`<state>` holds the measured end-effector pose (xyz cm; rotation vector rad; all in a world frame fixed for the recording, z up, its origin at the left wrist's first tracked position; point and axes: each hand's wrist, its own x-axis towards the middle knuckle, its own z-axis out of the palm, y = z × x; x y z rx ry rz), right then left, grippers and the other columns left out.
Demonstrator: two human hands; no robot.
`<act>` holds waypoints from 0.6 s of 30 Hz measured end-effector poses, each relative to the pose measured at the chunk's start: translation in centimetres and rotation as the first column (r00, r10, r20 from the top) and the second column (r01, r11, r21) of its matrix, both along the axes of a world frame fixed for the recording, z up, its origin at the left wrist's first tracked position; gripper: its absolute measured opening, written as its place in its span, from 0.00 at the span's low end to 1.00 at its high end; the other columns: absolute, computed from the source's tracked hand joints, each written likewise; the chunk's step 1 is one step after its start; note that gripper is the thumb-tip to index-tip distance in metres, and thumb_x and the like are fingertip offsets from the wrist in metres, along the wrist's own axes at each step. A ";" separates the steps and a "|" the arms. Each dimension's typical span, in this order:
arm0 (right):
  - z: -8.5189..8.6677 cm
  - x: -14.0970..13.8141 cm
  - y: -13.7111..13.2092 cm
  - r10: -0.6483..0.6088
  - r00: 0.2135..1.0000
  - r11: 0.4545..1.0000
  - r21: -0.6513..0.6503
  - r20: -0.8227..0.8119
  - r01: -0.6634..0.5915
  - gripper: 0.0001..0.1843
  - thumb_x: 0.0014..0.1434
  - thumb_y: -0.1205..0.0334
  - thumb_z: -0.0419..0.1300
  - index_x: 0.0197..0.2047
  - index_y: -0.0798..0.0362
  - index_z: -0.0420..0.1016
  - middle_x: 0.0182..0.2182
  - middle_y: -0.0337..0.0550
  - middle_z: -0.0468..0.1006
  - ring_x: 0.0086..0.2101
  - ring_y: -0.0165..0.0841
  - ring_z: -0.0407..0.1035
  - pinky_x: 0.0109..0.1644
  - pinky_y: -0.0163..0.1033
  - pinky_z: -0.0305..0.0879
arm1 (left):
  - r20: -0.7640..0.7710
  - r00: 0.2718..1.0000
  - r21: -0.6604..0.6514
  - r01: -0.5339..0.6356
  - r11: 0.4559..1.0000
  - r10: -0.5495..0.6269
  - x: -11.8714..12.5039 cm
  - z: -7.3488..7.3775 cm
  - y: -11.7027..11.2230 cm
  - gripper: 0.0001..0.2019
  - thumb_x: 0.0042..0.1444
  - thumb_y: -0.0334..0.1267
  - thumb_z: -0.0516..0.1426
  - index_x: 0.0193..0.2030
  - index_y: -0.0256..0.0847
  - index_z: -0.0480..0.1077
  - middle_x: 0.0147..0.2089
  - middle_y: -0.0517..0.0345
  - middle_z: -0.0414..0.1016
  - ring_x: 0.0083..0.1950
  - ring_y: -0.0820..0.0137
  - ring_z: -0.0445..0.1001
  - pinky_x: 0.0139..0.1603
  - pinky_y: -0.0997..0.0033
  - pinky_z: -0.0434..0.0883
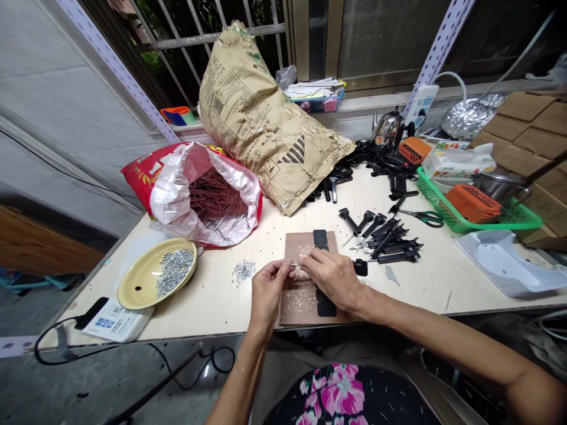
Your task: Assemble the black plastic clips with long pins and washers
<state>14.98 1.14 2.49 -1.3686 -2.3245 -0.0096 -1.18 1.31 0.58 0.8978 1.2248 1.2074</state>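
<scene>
Over a brown board (295, 307), my left hand (270, 289) is closed in a pinch, thumb against fingertips. Close beside it, my right hand (334, 277) pinches too, its fingertips almost meeting the left ones. Between them shows a small thin metal piece (296, 265), its exact kind too small to tell. Pale crumbs lie on the board, and black square pads (325, 306) line its right side. Left of my hands is a small heap of tiny silver parts (243, 271). To the right lie several black plastic pieces (390, 239), some with thin metal rods sticking out.
A yellow dish (128, 283) holds more silver parts, beside a white box (117, 321). Behind stand an open red bag (142, 171) of thin reddish rods and a large paper sack (252, 118). Scissors (427, 217), a green basket (478, 226) and a white tray (505, 265) are at right.
</scene>
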 end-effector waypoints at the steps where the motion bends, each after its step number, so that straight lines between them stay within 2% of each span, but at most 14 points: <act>1: -0.1 0.1 0.0 -0.005 1.000 0.999 -0.037 -0.017 0.005 0.12 0.66 0.60 0.49 0.38 0.51 0.72 0.32 0.40 0.72 0.30 0.28 0.63 0.28 0.34 0.49 | -0.044 0.999 0.020 -0.002 1.000 0.002 0.0 0.0 0.0 0.13 0.46 0.43 0.64 0.34 0.34 0.75 0.27 0.58 0.74 0.29 0.76 0.71 0.33 0.77 0.70; 3: -0.2 0.2 0.0 -0.003 1.000 0.998 -0.056 -0.025 0.001 0.12 0.66 0.60 0.49 0.38 0.51 0.72 0.32 0.40 0.71 0.30 0.27 0.64 0.28 0.34 0.49 | -0.061 0.998 0.010 0.010 1.000 -0.009 -0.1 0.0 0.2 0.13 0.46 0.42 0.64 0.34 0.34 0.74 0.26 0.58 0.74 0.29 0.75 0.72 0.33 0.77 0.70; 7: -0.4 0.3 0.2 0.027 0.999 1.000 0.012 -0.022 -0.027 0.12 0.66 0.64 0.49 0.37 0.52 0.72 0.32 0.43 0.72 0.34 0.30 0.65 0.32 0.34 0.52 | 0.079 0.995 -0.090 0.065 0.994 -0.058 -0.1 -0.2 0.4 0.16 0.42 0.42 0.66 0.36 0.34 0.74 0.27 0.58 0.74 0.28 0.74 0.72 0.34 0.73 0.71; 9: -0.6 0.3 0.5 0.020 0.992 0.995 -0.096 -0.123 -0.032 0.11 0.66 0.62 0.49 0.37 0.53 0.72 0.32 0.43 0.73 0.33 0.30 0.65 0.32 0.33 0.53 | -0.001 0.999 -0.050 0.034 0.998 -0.034 0.0 -0.3 0.3 0.15 0.44 0.42 0.65 0.36 0.34 0.74 0.28 0.59 0.74 0.27 0.74 0.72 0.33 0.74 0.70; 11: -1.0 0.4 0.9 0.028 0.960 0.956 -0.273 -0.280 -0.108 0.12 0.66 0.61 0.49 0.36 0.54 0.72 0.32 0.40 0.73 0.31 0.28 0.66 0.31 0.32 0.55 | -0.140 0.990 0.026 -0.002 1.000 0.006 0.2 -0.3 0.1 0.13 0.46 0.43 0.64 0.35 0.35 0.74 0.28 0.59 0.74 0.28 0.74 0.72 0.32 0.75 0.69; 13: -1.2 0.5 1.1 0.038 0.925 0.916 -0.356 -0.379 -0.184 0.12 0.65 0.60 0.50 0.37 0.55 0.72 0.31 0.39 0.74 0.31 0.28 0.67 0.31 0.31 0.57 | -0.174 0.985 0.046 -0.004 0.999 0.012 0.4 -0.1 0.1 0.13 0.47 0.42 0.63 0.35 0.35 0.74 0.28 0.59 0.74 0.27 0.75 0.71 0.31 0.76 0.69; 15: -1.1 0.6 1.0 0.041 0.944 0.952 -0.274 -0.328 -0.137 0.12 0.66 0.62 0.49 0.39 0.54 0.73 0.33 0.41 0.74 0.32 0.29 0.66 0.32 0.32 0.57 | -0.066 0.998 -0.012 0.007 1.000 -0.008 0.5 0.0 0.2 0.13 0.45 0.42 0.65 0.34 0.34 0.74 0.27 0.60 0.73 0.26 0.77 0.70 0.30 0.78 0.68; 17: -1.0 0.8 0.7 0.057 0.983 0.994 -0.078 -0.174 -0.071 0.14 0.67 0.63 0.47 0.41 0.53 0.74 0.33 0.43 0.74 0.33 0.31 0.65 0.33 0.35 0.55 | 0.105 0.994 -0.117 0.053 0.992 -0.041 0.4 0.1 0.6 0.14 0.42 0.40 0.67 0.33 0.33 0.73 0.25 0.61 0.72 0.24 0.79 0.68 0.27 0.79 0.67; 18: -0.9 0.8 0.6 0.068 0.993 0.998 0.017 -0.098 -0.067 0.15 0.67 0.65 0.46 0.41 0.52 0.75 0.33 0.43 0.75 0.33 0.31 0.64 0.34 0.36 0.54 | 0.185 0.981 -0.166 0.085 0.983 -0.053 0.3 0.1 0.7 0.15 0.40 0.39 0.68 0.33 0.33 0.73 0.25 0.61 0.71 0.23 0.80 0.68 0.26 0.80 0.67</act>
